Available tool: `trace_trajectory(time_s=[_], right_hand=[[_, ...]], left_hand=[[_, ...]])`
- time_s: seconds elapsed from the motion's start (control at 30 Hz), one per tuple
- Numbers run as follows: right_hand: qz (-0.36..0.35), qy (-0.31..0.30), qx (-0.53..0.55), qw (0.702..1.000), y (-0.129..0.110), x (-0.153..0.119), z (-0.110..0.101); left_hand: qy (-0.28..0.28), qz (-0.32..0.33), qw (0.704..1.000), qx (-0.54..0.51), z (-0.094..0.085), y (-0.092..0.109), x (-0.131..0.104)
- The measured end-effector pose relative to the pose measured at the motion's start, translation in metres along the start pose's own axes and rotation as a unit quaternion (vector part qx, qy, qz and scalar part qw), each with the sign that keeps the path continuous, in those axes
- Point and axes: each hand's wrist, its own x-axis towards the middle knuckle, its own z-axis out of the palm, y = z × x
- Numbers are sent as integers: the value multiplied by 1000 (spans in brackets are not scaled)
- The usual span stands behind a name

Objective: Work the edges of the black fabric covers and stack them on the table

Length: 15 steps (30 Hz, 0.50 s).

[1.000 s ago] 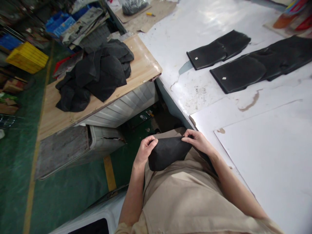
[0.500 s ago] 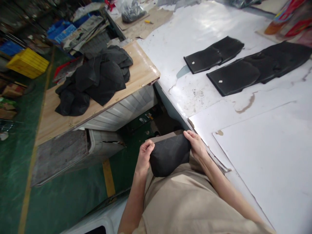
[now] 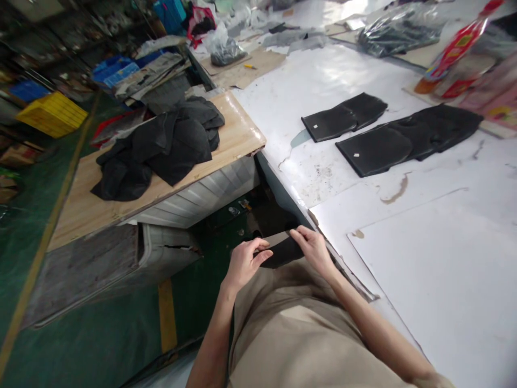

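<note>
In front of my lap I hold a small black fabric piece (image 3: pixel 283 253) with a paler greyish strip along its far edge. My left hand (image 3: pixel 244 264) is at its left end, the thumb lying along the near side and the fingers curled over the top. At the right end, the thumb and fingers of my right hand (image 3: pixel 315 250) pinch the edge. Most of the piece is foreshortened, and its lower part is hidden from me. On the white table to the right lie a shorter stack of black pieces (image 3: pixel 343 117) and a longer black stack (image 3: pixel 379 148), each with a small white tag.
A heap of black fabric (image 3: pixel 161 145) covers part of a wooden board (image 3: pixel 238 124) at left. The white tabletop (image 3: pixel 444 258) has a torn near edge beside my right arm. Farther back are a red-labelled bottle (image 3: pixel 456 48), plastic bags (image 3: pixel 399 32) and a yellow crate (image 3: pixel 52 114).
The black piece has tipped, so its broad face no longer shows and only a narrow band is seen. My left hand has turned, its thumb now stretched along the piece. The view has tilted up slightly.
</note>
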Motion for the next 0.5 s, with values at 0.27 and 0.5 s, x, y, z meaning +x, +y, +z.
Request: trace_trajectory(time_s=[0.27, 0.5], right_hand=[[16, 79, 14, 997, -8, 10, -24], [3, 5, -56, 998, 6, 36, -40]], left_hand=[[-74, -20, 993, -93, 0, -11, 2], [-66, -52, 963, -255, -11, -34, -15]])
